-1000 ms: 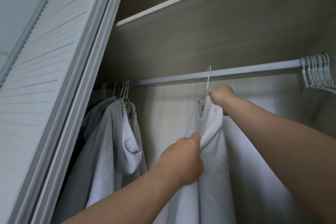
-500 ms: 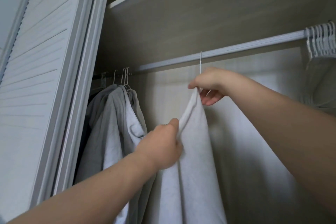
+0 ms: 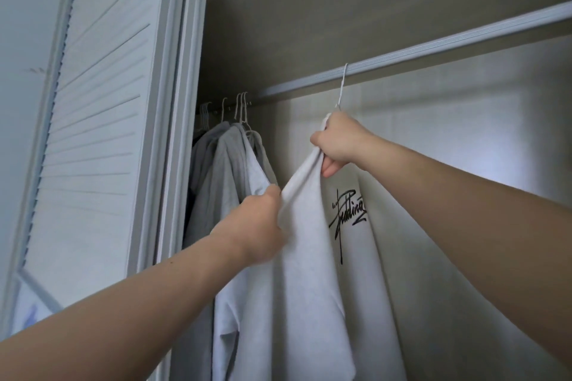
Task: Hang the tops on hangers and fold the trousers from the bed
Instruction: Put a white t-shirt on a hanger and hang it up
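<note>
Top hangs on its hanger from the rail, long axis straight down. Your right hand clutches the neck fabric just under that hanger; your left hand, lower and leftward, pinches the shoulder fold, nearer the grey hoodies.

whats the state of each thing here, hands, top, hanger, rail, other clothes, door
white top: on its hanger, hanging down, printed side showing
hanger: hooked over the rail
rail: carrying the hanger and the grey tops
left hand: grips the white top's edge
right hand: grips the white top just below the hook
grey tops: hung, bunched at the left end
louvred door: open
</note>
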`<state>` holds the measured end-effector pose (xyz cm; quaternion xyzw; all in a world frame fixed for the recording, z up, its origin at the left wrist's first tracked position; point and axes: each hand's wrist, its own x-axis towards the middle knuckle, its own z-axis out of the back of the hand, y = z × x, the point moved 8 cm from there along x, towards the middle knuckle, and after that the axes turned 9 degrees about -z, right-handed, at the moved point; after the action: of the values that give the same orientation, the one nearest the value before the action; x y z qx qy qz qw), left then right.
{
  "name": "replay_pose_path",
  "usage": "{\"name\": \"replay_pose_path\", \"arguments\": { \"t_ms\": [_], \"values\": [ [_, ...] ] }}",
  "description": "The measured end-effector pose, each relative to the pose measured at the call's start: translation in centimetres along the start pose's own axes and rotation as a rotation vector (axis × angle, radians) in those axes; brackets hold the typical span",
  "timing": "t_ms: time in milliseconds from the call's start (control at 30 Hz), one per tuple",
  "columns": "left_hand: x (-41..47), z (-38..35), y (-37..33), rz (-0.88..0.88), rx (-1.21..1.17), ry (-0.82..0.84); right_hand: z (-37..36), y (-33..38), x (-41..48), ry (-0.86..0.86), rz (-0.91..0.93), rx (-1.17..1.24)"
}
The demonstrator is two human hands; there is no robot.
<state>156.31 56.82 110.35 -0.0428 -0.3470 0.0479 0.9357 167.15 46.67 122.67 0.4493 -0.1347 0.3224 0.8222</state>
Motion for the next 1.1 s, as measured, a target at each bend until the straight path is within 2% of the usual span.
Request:
{"name": "replay_pose_path", "arguments": {
  "t_ms": [300,667,867,967,1100],
  "values": [
    [0.6,-0.5,5.9,0.166,0.044,0.004,-8.1,1.2,6.3,0.063,0.155,0.013],
    [2.9,-2.0,11.3,0.323,0.103,-0.008,-16.9,3.0,13.5,0.203,0.231,0.100],
    [2.6,-2.6,12.0,0.375,0.129,0.026,-18.4,1.9,14.6,0.167,0.257,0.115],
    [2.1,-2.5,11.6,0.383,0.159,0.022,-18.0,0.8,14.2,0.091,0.296,0.158],
    [0.5,-2.3,10.3,0.346,0.194,0.029,-17.5,-0.7,11.9,0.050,0.333,0.134]
  ]
}}
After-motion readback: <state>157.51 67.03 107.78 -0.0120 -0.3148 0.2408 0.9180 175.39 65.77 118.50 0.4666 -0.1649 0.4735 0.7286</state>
